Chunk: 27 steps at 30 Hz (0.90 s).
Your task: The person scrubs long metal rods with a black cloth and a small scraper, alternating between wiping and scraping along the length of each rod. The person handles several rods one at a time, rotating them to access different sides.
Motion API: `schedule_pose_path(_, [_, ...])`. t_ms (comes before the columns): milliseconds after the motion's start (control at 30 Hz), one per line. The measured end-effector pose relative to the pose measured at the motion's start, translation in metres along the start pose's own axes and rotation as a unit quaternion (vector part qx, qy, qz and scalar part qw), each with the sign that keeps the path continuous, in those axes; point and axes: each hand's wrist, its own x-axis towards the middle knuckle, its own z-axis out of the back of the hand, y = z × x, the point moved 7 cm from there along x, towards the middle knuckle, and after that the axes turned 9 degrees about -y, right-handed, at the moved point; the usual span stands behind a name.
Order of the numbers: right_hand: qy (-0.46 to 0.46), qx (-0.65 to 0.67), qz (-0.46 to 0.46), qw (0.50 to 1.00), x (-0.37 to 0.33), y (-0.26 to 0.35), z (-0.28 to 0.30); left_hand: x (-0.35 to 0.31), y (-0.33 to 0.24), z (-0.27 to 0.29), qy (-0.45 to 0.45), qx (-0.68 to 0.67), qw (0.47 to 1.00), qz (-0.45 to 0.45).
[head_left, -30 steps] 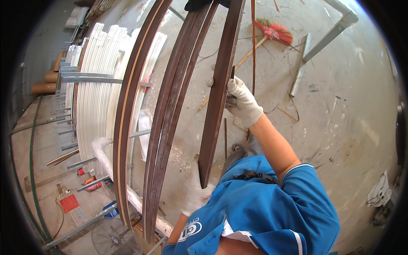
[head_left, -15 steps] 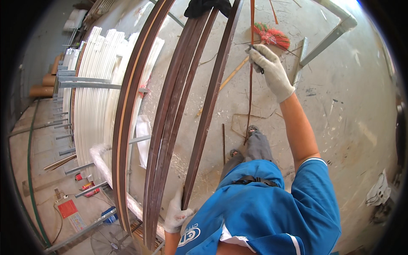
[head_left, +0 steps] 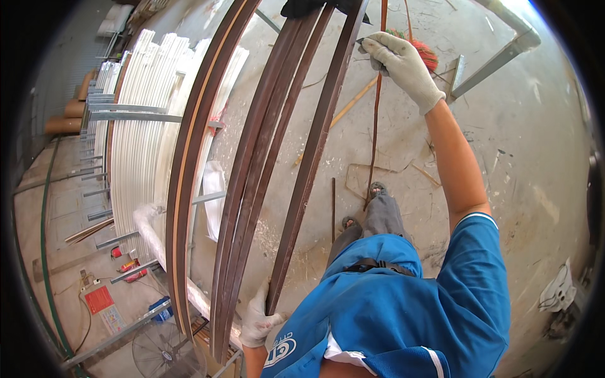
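Note:
A long dark brown profile [head_left: 313, 154] runs from the top of the view down to my waist on the left. My gloved left hand [head_left: 257, 322] is closed round its near end. My gloved right hand [head_left: 403, 66] is raised near the profile's far part, fingers pinched on a small dark piece [head_left: 363, 45] whose kind I cannot make out. More brown profiles [head_left: 268, 126] lie side by side to the left of this one. A black cloth [head_left: 302, 7] drapes over their far ends.
A curved brown profile with a pale stripe [head_left: 189, 151] and stacked white profiles [head_left: 142, 126] on metal rack arms [head_left: 135, 116] are at the left. A fan [head_left: 167, 353] stands at lower left. A red broom head [head_left: 425, 55] and metal frame [head_left: 498, 63] are at upper right.
My right hand has moved farther away, toward the far end of the profile, still pinching the small dark piece. My left hand keeps its hold on the near end.

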Motion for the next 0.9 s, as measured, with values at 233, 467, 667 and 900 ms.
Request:
schedule_pose_path(233, [0.026,0.02,0.02,0.999,-0.003,0.002,-0.014,0.002,0.006,0.001,0.009,-0.014,1.0,-0.002])
schedule_pose_path(467, [0.025,0.002,0.026,0.999,-0.006,0.0,-0.015,0.006,0.017,-0.001,0.02,-0.026,0.998,-0.044])
schedule_pose_path(667, [0.024,-0.012,0.035,0.999,-0.012,0.002,-0.014,0.008,0.014,-0.003,0.024,-0.027,0.998,-0.046])
schedule_pose_path(900, [-0.059,0.044,0.021,0.997,-0.023,0.004,-0.006,0.008,0.016,-0.005,0.004,-0.02,1.0,-0.006])
